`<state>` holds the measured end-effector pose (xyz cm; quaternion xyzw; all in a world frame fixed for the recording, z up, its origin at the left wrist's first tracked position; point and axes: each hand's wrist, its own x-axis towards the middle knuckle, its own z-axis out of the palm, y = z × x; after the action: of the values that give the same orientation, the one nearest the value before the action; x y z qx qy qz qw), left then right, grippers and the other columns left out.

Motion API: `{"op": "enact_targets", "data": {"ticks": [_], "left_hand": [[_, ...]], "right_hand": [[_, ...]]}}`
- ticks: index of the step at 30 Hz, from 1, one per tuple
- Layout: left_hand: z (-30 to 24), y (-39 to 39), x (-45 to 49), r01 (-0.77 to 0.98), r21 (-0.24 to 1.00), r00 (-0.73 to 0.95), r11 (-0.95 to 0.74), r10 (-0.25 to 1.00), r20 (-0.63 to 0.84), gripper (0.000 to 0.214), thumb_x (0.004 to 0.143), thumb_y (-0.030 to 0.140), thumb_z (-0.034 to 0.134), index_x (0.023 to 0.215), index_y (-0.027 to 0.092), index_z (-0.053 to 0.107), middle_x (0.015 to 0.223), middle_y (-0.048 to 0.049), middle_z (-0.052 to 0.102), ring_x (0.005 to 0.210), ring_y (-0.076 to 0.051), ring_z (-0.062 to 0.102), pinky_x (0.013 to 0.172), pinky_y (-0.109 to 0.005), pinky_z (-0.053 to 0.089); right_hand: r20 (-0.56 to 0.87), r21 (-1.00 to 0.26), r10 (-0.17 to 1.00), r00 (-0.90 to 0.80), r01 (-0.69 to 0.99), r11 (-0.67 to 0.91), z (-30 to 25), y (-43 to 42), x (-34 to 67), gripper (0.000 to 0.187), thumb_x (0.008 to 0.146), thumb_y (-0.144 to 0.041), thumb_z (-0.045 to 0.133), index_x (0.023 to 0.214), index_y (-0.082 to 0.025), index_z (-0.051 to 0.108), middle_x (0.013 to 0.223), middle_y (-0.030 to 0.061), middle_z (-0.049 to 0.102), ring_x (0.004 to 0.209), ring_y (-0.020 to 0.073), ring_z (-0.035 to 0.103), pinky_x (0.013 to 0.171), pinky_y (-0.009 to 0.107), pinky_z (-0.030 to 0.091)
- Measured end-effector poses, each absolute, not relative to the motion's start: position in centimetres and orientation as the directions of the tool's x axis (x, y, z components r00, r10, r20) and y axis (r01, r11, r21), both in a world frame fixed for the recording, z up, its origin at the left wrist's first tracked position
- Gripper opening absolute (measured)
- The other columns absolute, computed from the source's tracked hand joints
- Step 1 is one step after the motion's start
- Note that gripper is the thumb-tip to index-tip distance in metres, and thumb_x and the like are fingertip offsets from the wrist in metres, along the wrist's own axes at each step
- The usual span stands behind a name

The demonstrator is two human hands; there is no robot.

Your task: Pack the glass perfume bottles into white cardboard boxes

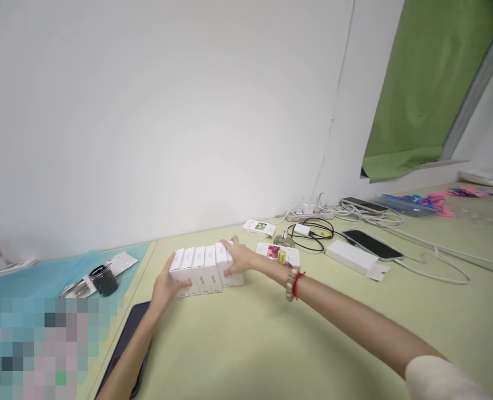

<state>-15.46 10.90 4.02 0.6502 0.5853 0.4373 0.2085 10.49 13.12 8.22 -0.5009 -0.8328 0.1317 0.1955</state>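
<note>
Several small white cartons point(205, 272) stand upright side by side in a row on the pale green table. My left hand point(166, 286) holds the left end of the row, its thumb across the front of the end carton. At the other end, my right hand point(237, 256) grips the cartons near the right side, fingers over the top and thumb on the front. The rightmost carton is partly covered by that hand. Just behind my right forearm lie a white box with a red flower picture point(267, 251) and a bottle with a gold cap point(282, 256).
A dark tablet point(132, 339) lies under my left forearm. On the blue cloth point(46, 272) stands a dark jar point(103, 280). Toward the right are an open white box point(352, 258), a phone point(372, 244), cables point(450, 266), a round glass bottle point(284, 240) and a power strip point(308, 215).
</note>
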Motion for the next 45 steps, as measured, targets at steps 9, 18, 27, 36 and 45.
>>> {"op": "enact_targets", "data": {"ticks": [9,18,27,36,45], "left_hand": [[5.9,11.9,-18.1,0.840,0.505,-0.042,-0.199,0.903,0.427,0.072,0.059,0.022,0.071,0.125,0.026,0.042,0.125,-0.0104,0.051,0.111,-0.030,0.050,0.084,-0.043,0.043],[6.4,2.4,-6.0,0.704,0.254,0.182,-0.663,0.515,0.838,0.024,0.082,0.020,0.047,0.105,0.022,0.048,0.114,-0.0087,0.049,0.111,-0.021,0.047,0.094,-0.040,0.040],[1.6,1.0,4.3,0.504,0.634,0.417,-0.586,0.808,0.415,0.051,0.077,0.023,0.052,0.124,0.028,0.034,0.119,-0.0056,0.049,0.105,-0.022,0.051,0.085,-0.036,0.044],[0.8,7.9,10.8,0.539,0.757,0.214,-0.370,0.929,0.302,0.084,0.046,0.034,0.078,0.121,0.026,0.040,0.124,-0.0089,0.035,0.117,-0.030,0.035,0.097,-0.042,0.029],[-1.0,6.1,9.1,0.624,0.733,-0.072,-0.271,0.914,0.399,0.063,0.064,0.030,0.069,0.115,0.016,0.034,0.112,-0.0111,0.043,0.109,-0.026,0.041,0.092,-0.039,0.032]], "right_hand": [[0.275,-0.387,0.918,-0.285,0.841,0.377,8.7,13.6,5.9,0.111,0.035,-0.023,0.083,0.135,-0.023,0.033,0.132,0.0204,0.040,0.096,0.0362,0.059,0.079,0.048,0.046],[0.704,-0.634,0.665,0.249,0.644,0.429,8.5,7.8,19.5,0.040,0.079,-0.046,0.048,0.110,-0.022,0.054,0.115,0.0082,0.056,0.106,0.0222,0.052,0.096,0.042,0.035],[0.419,-0.788,0.850,0.321,0.594,0.164,-0.3,8.8,27.6,0.046,0.063,-0.053,0.059,0.097,-0.022,0.061,0.103,0.0071,0.062,0.099,0.0264,0.055,0.088,0.047,0.039],[0.416,-0.683,0.900,0.133,0.699,0.212,-1.5,9.2,28.2,0.065,0.053,-0.039,0.069,0.113,-0.022,0.050,0.117,0.0092,0.054,0.111,0.0299,0.048,0.093,0.051,0.033],[0.350,-0.903,0.877,0.328,0.367,0.223,-0.3,8.8,26.6,0.057,0.061,-0.057,0.059,0.103,-0.019,0.058,0.101,0.0085,0.058,0.087,0.0245,0.058,0.080,0.040,0.046]]}}
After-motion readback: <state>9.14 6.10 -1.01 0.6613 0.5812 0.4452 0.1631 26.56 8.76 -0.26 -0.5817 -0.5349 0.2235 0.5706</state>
